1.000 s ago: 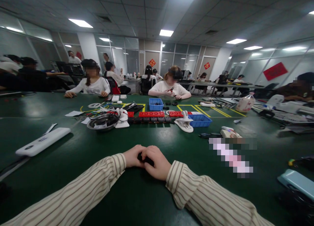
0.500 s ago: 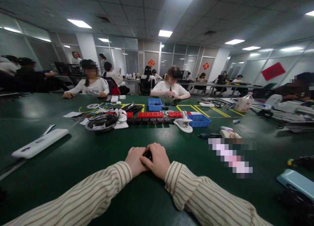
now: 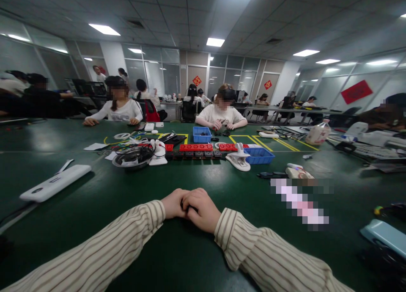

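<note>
My left hand and my right hand rest together on the green table, both in striped sleeves. Their fingers are curled round a small black object held between them, mostly hidden. Ahead on the table lie rows of red parts and black parts.
A white power strip lies at the left, a metal bowl of cables beyond it. Two blue bins and a white clip device stand ahead. A light blue case lies at the right. Other people sit across the table.
My two hands shifted slightly on the table, staying pressed together round the small black object. A person across the table lowered their hands.
</note>
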Action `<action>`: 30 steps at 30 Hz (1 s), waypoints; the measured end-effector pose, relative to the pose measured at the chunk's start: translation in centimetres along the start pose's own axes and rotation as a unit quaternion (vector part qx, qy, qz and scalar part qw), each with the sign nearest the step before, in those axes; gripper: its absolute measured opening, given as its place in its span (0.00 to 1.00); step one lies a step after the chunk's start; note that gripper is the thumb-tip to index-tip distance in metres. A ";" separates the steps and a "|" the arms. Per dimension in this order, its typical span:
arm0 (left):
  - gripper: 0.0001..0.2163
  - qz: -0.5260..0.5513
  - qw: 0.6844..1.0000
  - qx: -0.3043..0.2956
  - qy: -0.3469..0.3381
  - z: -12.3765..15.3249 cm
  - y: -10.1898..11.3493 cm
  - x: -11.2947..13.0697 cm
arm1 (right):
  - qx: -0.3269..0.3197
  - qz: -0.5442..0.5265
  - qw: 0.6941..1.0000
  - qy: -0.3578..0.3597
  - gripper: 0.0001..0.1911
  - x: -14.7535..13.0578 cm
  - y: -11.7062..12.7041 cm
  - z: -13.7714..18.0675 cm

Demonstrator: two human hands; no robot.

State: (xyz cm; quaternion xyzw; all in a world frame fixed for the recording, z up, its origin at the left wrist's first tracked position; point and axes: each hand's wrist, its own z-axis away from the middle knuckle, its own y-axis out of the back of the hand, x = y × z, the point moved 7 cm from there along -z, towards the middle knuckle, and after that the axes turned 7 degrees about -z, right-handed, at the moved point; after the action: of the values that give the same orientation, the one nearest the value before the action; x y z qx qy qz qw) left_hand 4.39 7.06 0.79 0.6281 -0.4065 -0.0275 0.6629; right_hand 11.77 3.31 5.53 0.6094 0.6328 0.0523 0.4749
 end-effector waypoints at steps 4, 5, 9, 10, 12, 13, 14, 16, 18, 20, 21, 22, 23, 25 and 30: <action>0.16 0.017 1.000 -0.002 -0.019 0.0 0.0 0.7 | -0.017 0.015 1.000 0.012 0.08 -0.4 -0.2 0.0; 0.20 0.010 1.000 0.004 -0.017 0.0 0.1 0.8 | -0.017 0.018 1.000 0.011 0.08 -0.5 -0.2 0.1; 0.30 -0.018 0.998 0.057 0.011 0.3 1.0 1.0 | 0.041 0.057 0.997 -0.045 0.11 -0.2 0.8 0.3; 0.31 -0.035 0.997 0.067 0.031 0.5 1.2 0.9 | 0.061 0.073 0.993 -0.068 0.15 0.1 1.1 0.4; 0.31 -0.084 0.991 0.076 0.068 0.7 1.4 0.6 | 0.077 0.106 0.986 -0.107 0.21 0.6 1.3 0.6; 0.29 -0.106 0.989 0.071 0.074 0.7 1.4 0.6 | 0.072 0.121 0.983 -0.120 0.23 0.8 1.2 0.6; 0.26 -0.122 0.988 0.062 0.072 0.7 1.3 0.6 | 0.062 0.138 0.980 -0.130 0.23 1.1 1.0 0.6; 0.20 -0.133 0.988 0.044 0.059 0.6 1.0 0.7 | 0.040 0.177 0.973 -0.140 0.21 1.5 0.7 0.5; 0.16 -0.128 0.990 0.036 0.053 0.5 0.7 0.5 | 0.022 0.211 0.968 -0.134 0.19 1.7 0.5 0.4; 0.17 -0.114 0.991 0.038 0.054 0.4 0.7 0.2 | -0.003 0.221 0.968 -0.115 0.17 1.7 0.3 0.2; 0.17 -0.103 0.993 0.038 0.052 0.3 0.7 0.0 | -0.019 0.218 0.971 -0.102 0.17 1.6 0.2 0.1; 0.17 -0.090 0.994 0.036 0.049 0.3 0.7 -0.1 | -0.037 0.210 0.973 -0.087 0.16 1.6 0.1 0.0; 0.17 -0.075 0.996 0.030 0.044 0.2 0.7 -0.2 | -0.054 0.201 0.976 -0.072 0.15 1.4 0.1 0.0; 0.16 -0.038 0.999 0.012 0.032 0.2 0.6 -0.3 | -0.083 0.175 0.980 -0.032 0.14 1.0 0.0 -0.1; 0.18 0.038 0.999 -0.021 0.014 0.4 0.8 -0.4 | -0.035 0.083 0.995 0.051 0.18 -0.2 1.2 0.1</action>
State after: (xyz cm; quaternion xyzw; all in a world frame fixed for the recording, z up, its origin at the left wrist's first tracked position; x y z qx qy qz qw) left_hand 3.55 7.11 1.19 0.5984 -0.4200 -0.0024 0.6823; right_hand 12.63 3.41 6.32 0.6392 0.6012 0.1442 0.4574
